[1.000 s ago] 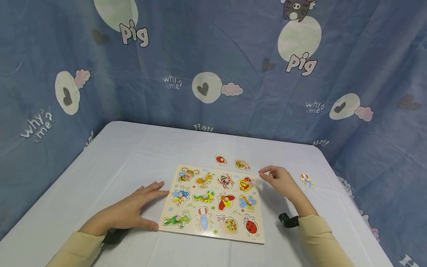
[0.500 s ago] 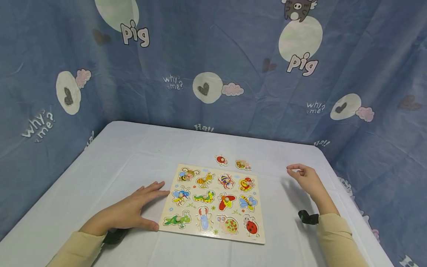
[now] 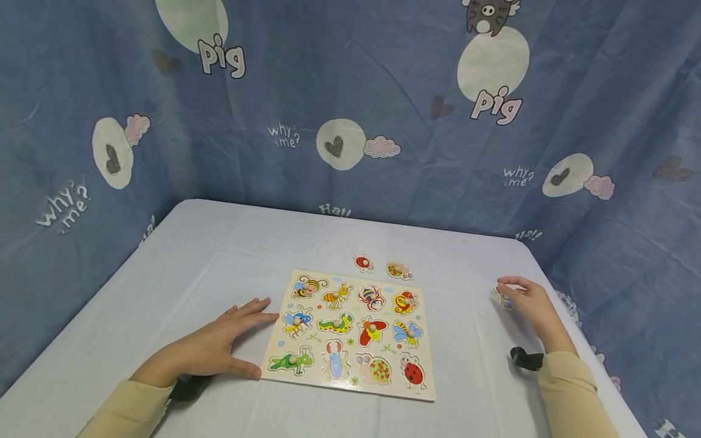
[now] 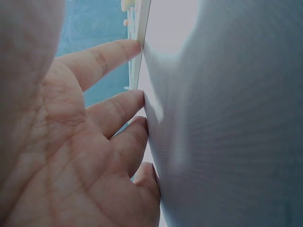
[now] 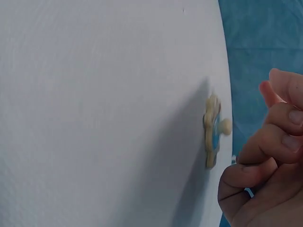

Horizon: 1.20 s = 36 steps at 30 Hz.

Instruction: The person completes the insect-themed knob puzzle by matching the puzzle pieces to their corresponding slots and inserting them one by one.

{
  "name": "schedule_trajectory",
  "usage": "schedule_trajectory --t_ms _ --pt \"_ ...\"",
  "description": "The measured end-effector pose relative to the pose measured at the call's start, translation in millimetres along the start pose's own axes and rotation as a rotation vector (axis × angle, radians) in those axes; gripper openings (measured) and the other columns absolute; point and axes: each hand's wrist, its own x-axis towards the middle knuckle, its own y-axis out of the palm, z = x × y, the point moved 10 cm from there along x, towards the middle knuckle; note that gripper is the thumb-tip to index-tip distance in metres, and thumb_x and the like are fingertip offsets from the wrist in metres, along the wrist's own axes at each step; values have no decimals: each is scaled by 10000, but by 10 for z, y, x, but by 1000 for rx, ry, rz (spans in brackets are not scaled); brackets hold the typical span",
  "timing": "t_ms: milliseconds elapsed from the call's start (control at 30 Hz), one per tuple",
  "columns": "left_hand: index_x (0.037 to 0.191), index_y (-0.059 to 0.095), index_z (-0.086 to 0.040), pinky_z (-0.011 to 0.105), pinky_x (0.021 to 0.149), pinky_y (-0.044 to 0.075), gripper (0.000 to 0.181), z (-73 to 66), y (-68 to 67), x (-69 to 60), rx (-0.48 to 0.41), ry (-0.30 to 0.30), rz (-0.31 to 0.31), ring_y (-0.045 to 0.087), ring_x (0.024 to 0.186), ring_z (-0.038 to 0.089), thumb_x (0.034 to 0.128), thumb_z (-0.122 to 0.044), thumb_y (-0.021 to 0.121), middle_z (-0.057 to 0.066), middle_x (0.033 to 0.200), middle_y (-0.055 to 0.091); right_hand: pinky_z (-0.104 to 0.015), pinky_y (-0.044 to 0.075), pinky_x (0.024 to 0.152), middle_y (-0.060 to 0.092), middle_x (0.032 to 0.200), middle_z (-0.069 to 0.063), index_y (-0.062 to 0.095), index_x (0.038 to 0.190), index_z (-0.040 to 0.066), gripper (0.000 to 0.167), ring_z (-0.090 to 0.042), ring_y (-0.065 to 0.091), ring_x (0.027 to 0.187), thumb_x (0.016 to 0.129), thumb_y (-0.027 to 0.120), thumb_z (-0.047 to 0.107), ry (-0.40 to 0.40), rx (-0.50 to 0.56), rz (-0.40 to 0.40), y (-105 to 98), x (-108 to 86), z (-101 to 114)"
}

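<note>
In the head view my left hand [image 3: 219,340] rests with spread fingers at the left side of a wooden knob puzzle board [image 3: 350,350]. Its index finger and thumb touch the board's edge; the left wrist view has the fingertips [image 4: 135,47] there too. My right hand [image 3: 528,301] is over the stag beetle puzzle piece [image 3: 504,299] on the right of the table, partly hiding it. From the right wrist the piece's pale knob [image 5: 226,126] stands apart from the loosely bent fingers, which hold nothing. Thumb and index finger come near each other.
A ladybug piece [image 3: 364,263] and a snail piece [image 3: 399,271] lie behind the board on the white tablecloth [image 3: 246,243]. Several insect pieces sit in the board's upper rows; the bottom row has knobless pictures such as a blue beetle [image 3: 336,360]. Blue curtain [image 3: 416,194] surrounds the table.
My right hand has moved right, from the board's upper right corner to the stag beetle piece, and a little lower. The left hand stays where it was.
</note>
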Motion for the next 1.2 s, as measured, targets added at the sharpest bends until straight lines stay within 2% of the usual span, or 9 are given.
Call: schedule_trajectory --t_ms 133,233,333,500,633,833,1200 --pt "1477 454 -298 668 1207 120 1011 5 4 -2 2 -1 1 187 1528 407 606 -656 821 78 1650 256 -241 445 667 567 957 44 566 1358 63 569 -89 499 812 969 581 478 49 -16 -25 -51 28 -165" --pt "1475 455 -303 663 1210 119 1007 7 0 -5 -1 -4 0 186 1529 403 606 -649 826 72 1652 255 -253 402 691 554 1002 -2 564 1359 68 588 -140 479 851 960 581 500 76 -31 -37 -80 39 -255" --pt "1475 454 -308 663 1210 120 1003 5 1 -5 1 -5 1 186 1529 404 608 -649 825 69 1652 253 -255 383 704 531 1066 -30 561 1359 65 607 -168 461 893 951 587 515 100 -35 -43 -101 44 -321" --pt "1473 460 -295 671 1206 124 1004 -4 -6 -8 3 -4 -4 191 1525 410 607 -643 831 79 1648 263 -253 367 687 505 1070 -55 560 1354 60 584 -176 450 891 959 579 489 139 -36 -44 -104 44 -372" --pt "1473 461 -294 673 1207 115 1002 -5 -10 -9 -2 -8 -4 185 1527 411 608 -633 837 80 1648 263 -257 367 676 522 1042 -61 579 1330 44 510 -182 453 872 971 581 407 146 -51 -39 -82 40 -365" --pt "1476 459 -288 672 1207 121 1000 9 -1 0 3 -6 0 181 1527 415 615 -623 840 81 1651 256 -243 397 642 556 885 -3 609 1282 21 449 -163 485 807 969 592 342 126 -91 -33 -58 58 -349" --pt "1479 454 -290 665 1209 122 1007 22 16 5 9 1 2 184 1528 407 614 -644 828 82 1652 253 -260 402 666 576 919 -34 583 1277 0 448 -165 498 808 974 588 330 107 -138 27 -25 66 -340"
